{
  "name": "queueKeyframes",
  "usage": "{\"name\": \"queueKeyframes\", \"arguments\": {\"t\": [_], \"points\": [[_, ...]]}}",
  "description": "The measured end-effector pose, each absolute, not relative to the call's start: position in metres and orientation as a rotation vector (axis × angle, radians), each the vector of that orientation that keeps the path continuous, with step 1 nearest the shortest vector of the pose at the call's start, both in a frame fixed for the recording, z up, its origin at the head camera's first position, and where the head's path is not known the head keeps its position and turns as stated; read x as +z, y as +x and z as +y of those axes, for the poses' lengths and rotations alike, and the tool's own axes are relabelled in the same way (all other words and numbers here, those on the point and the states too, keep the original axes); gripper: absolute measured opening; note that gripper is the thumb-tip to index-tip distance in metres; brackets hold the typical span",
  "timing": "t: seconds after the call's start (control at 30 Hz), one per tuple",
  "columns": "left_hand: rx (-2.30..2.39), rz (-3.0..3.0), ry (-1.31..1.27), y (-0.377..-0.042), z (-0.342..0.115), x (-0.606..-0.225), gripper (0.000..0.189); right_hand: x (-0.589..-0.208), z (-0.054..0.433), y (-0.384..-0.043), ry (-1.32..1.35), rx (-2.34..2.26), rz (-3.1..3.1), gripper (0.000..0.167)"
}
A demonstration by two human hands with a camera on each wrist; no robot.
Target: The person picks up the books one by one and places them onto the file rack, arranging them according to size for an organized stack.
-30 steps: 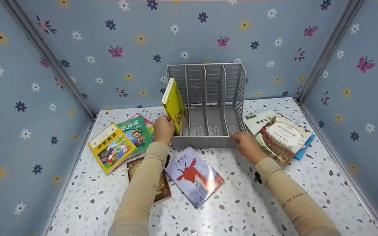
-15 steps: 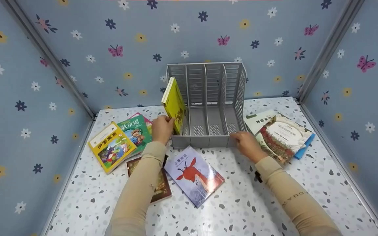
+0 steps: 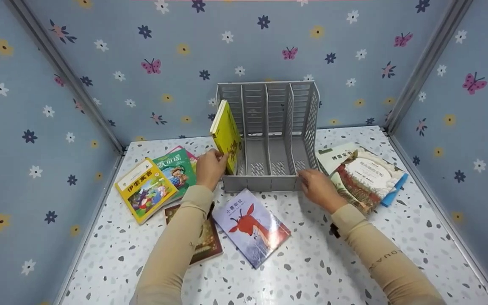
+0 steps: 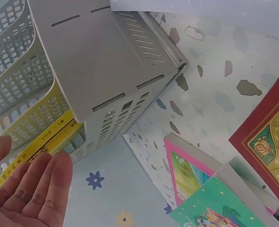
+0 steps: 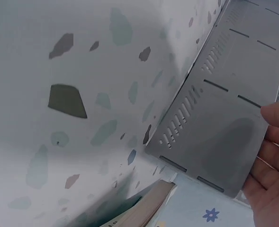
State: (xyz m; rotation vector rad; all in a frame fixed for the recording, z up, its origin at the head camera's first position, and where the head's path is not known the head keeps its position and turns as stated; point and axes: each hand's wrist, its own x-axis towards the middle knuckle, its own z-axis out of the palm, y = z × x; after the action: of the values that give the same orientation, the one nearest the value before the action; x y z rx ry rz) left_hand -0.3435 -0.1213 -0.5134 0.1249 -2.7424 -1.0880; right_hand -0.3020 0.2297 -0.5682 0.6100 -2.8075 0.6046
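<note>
A grey divided magazine rack [image 3: 269,183] stands at the back. A yellow book [image 3: 227,137] is upright in its leftmost compartment. My left hand [image 3: 211,168] is at the front edge of that book; in the left wrist view its fingers [image 4: 54,189] lie over the yellow spine with the thumb spread apart. My right hand [image 3: 318,188] grips the front right rim of the rack, thumb on the outer face and fingers curled behind, as the right wrist view shows. The other compartments hold no books.
A lilac book with a red animal [image 3: 254,228] lies before the rack, a brown book [image 3: 208,243] partly under my left forearm. Yellow [image 3: 146,190] and green books [image 3: 176,171] overlap at left, with a pink one beneath. Several books [image 3: 364,178] lie at right.
My left hand shifts slightly, its thumb coming over the yellow book's cover side, and the left forearm swings a little left. The right hand keeps its grip; the book stays in its compartment.
</note>
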Motion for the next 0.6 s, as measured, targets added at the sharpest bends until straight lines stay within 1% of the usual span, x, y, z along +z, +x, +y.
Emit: {"name": "queueKeyframes", "arguments": {"t": [0.1,0.33,0.6], "points": [[-1.086,-2.763,0.098,-0.341,-0.123,-0.514,0.032,-0.565,0.225,-0.298,0.63,0.626,-2.728,0.041],[-1.098,-2.77,-0.078,-0.335,-0.124,-0.522,0.024,-0.556,0.214,-0.286,0.677,0.596,-2.556,0.037],[-0.972,-2.836,-0.308,-0.328,-0.123,-0.531,0.028,-0.554,0.201,-0.271,0.676,0.653,-2.673,0.037]]}}
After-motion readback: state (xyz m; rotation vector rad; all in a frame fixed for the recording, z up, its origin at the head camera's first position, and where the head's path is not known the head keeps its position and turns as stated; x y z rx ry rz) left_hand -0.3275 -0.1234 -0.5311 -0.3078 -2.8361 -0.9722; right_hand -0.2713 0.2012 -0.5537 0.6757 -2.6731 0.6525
